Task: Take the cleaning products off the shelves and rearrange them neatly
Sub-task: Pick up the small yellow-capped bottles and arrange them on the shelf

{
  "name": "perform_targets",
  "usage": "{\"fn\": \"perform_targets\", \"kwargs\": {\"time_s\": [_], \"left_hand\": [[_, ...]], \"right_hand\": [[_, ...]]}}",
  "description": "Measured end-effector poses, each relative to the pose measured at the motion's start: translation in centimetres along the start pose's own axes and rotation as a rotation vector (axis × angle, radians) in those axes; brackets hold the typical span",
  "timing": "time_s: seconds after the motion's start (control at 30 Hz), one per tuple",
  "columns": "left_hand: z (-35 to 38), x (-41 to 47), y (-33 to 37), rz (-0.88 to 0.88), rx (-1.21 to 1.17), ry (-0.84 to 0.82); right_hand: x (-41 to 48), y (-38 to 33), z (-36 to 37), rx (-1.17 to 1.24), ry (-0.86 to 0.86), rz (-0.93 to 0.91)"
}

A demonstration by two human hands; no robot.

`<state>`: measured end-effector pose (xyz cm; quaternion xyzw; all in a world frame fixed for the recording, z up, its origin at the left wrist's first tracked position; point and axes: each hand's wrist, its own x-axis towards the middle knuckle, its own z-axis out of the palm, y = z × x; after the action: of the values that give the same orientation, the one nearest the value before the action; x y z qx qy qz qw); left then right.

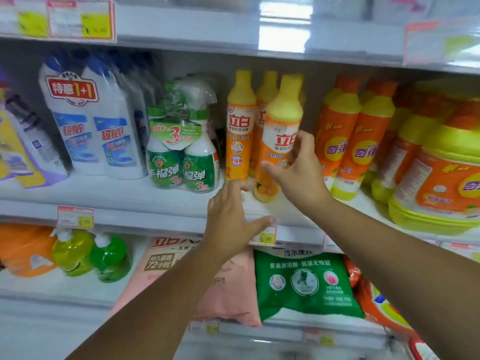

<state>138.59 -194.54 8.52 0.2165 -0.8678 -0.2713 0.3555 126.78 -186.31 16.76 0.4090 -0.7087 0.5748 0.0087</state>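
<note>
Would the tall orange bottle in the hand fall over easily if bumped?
Probably yes: the dish soap bottle is tall and narrow with a small base, and it leans in the right hand. Its glossy label may feel slippery. Being round, it would likely roll if it fell.

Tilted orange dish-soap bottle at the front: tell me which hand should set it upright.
Right. The right hand has its fingers curled round the tilted bottle; the left hand is open and lower, by the shelf edge, gripping nothing.
</note>
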Motion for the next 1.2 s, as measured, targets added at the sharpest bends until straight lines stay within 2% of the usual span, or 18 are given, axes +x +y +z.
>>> {"fn": "perform_targets", "kwargs": {"time_s": [0.1,0.27,0.37,0.43,0.6,0.67,0.77,0.83,0.9,0.97,1.03,1.1,1.2], "left_hand": [[-1.5,-1.3,1.6,-0.080,-0.147,0.019],[-3.6,-4.8,7.0,-0.117,-0.430,-0.283],[-4.4,-7.4,10.2,-0.156,-0.381,-0.400],[-4.4,-9.4,12.0,-0.153,-0.336,-0.418],[-3.6,-13.5,14.8,-0.067,-0.159,-0.371],[-3.4,-14.4,15.5,-0.103,-0.226,-0.492],[-3.5,-14.9,16.6,-0.274,-0.477,-0.777],[-3.2,-15.2,16.9,-0.369,-0.583,-0.910],[-2.3,-15.6,16.9,-0.374,-0.583,-0.920],[-1.2,-16.1,17.3,-0.315,-0.492,-0.836],[-0.2,-16.5,17.8,-0.231,-0.347,-0.740],[0.6,-16.7,18.2,-0.182,-0.245,-0.713],[0.9,-16.0,18.7,-0.288,-0.402,-0.825]], "right_hand": [[-3.9,-1.8,-2.7,0.083,-0.042,-0.055],[-10.0,-5.6,-7.4,0.302,-0.112,0.053],[-13.2,-6.6,-10.6,0.422,-0.188,0.199],[-14.7,-6.9,-13.1,0.405,-0.220,0.260],[-17.0,-8.1,-17.8,0.309,-0.062,0.343],[-18.2,-7.9,-19.0,0.347,-0.008,0.357],[-19.7,-6.9,-20.4,0.390,0.016,0.383],[-20.3,-6.2,-20.9,0.452,0.020,0.437],[-20.6,-5.7,-21.3,0.536,0.000,0.475],[-20.8,-5.4,-21.7,0.557,-0.071,0.488],[-21.1,-5.4,-22.3,0.413,-0.133,0.480],[-21.4,-5.1,-22.7,0.306,-0.125,0.468],[-21.6,-4.6,-23.2,0.347,-0.094,0.467]]}}
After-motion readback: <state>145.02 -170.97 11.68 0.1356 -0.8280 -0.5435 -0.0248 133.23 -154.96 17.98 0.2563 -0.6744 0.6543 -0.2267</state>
